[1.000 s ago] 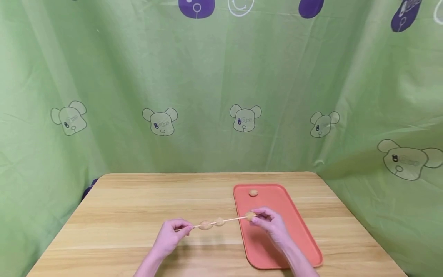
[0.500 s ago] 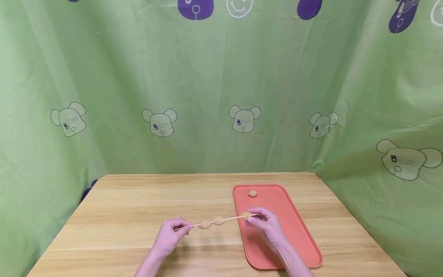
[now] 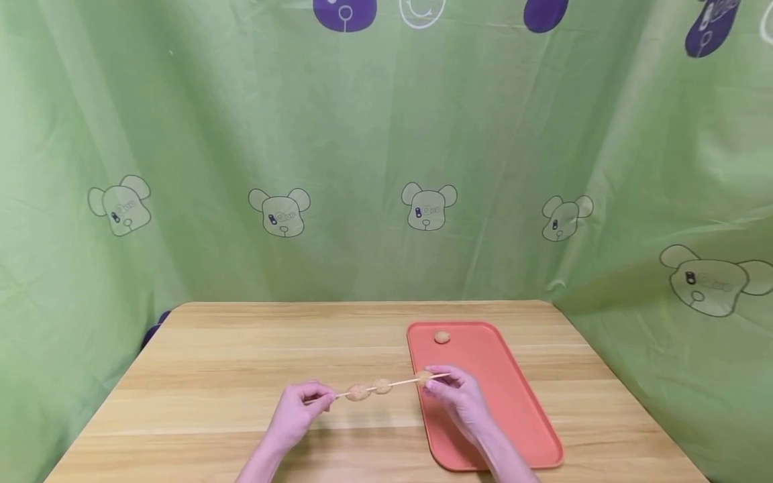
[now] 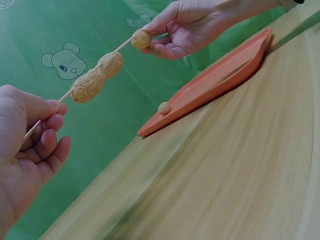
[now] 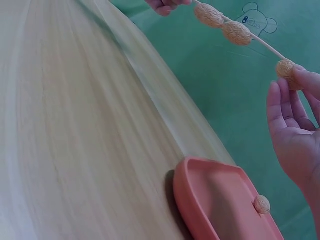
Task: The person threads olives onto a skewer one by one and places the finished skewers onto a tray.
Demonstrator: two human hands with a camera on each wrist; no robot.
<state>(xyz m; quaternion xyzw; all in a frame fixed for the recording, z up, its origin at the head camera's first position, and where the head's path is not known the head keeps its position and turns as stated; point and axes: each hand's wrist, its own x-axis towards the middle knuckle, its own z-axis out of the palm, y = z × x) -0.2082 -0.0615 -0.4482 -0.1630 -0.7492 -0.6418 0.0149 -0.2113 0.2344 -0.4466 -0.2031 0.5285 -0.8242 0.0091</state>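
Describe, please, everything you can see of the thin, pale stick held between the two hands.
The thin, pale, straight stick looks wooden. It is held in the air above the light wood-grain table, slightly slanted in the head view. The left hand pinches it near one end. Two wrinkled, tan, oval lumps are threaded on it, close together, nearer that hand; a rounder third lump, held by the right hand, sits toward the other end.
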